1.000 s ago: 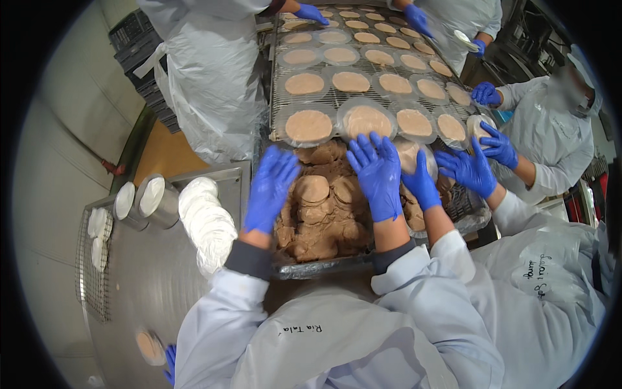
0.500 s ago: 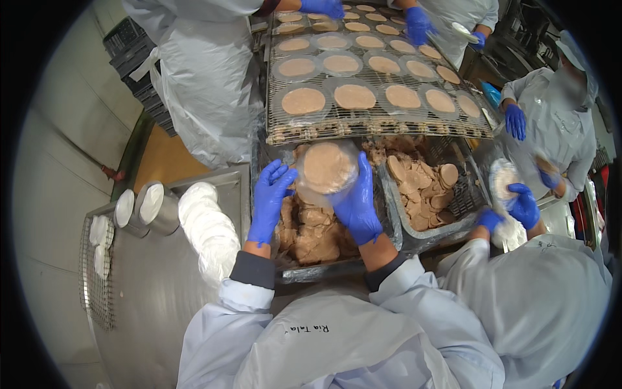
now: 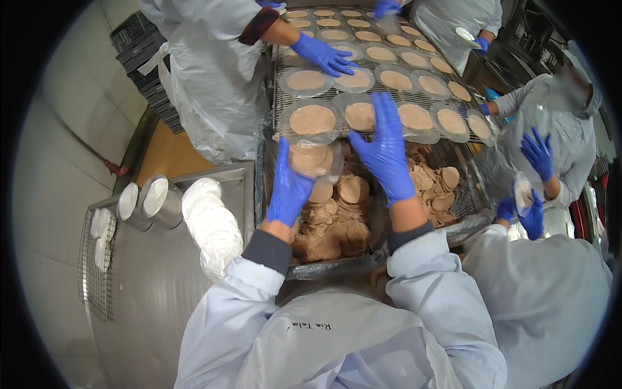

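Note:
My blue-gloved left hand (image 3: 288, 185) grips a pale beige patty on a clear film disc (image 3: 310, 157), over a tray piled with brown minced meat and patties (image 3: 337, 230). My right hand (image 3: 387, 149), also gloved in blue, is open and stretched up to the near edge of a wire conveyor (image 3: 282, 91), its fingertips just over a patty on film (image 3: 359, 117). Rows of similar patties on clear discs (image 3: 450, 121) cover the conveyor. To the right of the meat tray, a second crate (image 3: 473, 214) holds loose beige patty pieces (image 3: 440, 191).
Co-workers stand at left (image 3: 201, 78), back right (image 3: 447, 26) and right (image 3: 531, 305); one gloved hand (image 3: 324, 57) reaches over the conveyor. A steel table (image 3: 149, 298) holds white discs (image 3: 210, 227), two metal cylinders (image 3: 155, 198) and a wire rack (image 3: 97, 266). Stacked crates (image 3: 136, 58) stand behind.
Since half a second ago, my left hand has carried the patty slightly left, and my right hand has let go and moved up toward the conveyor. A co-worker's hand has come over the conveyor.

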### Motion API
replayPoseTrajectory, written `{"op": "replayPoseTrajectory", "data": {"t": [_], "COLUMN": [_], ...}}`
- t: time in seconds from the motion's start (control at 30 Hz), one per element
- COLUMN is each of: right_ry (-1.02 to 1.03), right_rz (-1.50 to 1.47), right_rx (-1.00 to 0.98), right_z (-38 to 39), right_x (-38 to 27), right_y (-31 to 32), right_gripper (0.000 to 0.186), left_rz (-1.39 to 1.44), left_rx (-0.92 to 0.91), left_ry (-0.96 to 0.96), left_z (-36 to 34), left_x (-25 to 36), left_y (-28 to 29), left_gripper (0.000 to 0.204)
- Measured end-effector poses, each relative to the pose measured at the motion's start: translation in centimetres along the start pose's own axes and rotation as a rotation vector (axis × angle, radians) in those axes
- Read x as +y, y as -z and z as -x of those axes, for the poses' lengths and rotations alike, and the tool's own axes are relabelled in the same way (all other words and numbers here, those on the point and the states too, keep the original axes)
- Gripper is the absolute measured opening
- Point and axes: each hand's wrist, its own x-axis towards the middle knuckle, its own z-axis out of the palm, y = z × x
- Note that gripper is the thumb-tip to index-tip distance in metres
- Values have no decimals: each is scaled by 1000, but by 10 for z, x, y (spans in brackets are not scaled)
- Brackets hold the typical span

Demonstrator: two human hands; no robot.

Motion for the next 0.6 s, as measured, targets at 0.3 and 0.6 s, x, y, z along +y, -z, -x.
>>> {"op": "replayPoseTrajectory", "data": {"t": [0.3, 0.6], "right_ry": [-315, -130], "right_rz": [-165, -692], "right_rx": [-88, -327], "right_z": [-6, 35], "right_x": [6, -62], "right_y": [21, 4], "right_gripper": [31, 32], "left_rz": [-415, -176], "left_rx": [110, 92], "left_ry": [-64, 33], "left_z": [-13, 30], "left_x": [-6, 9], "left_y": [28, -9], "left_gripper": [48, 46]}}
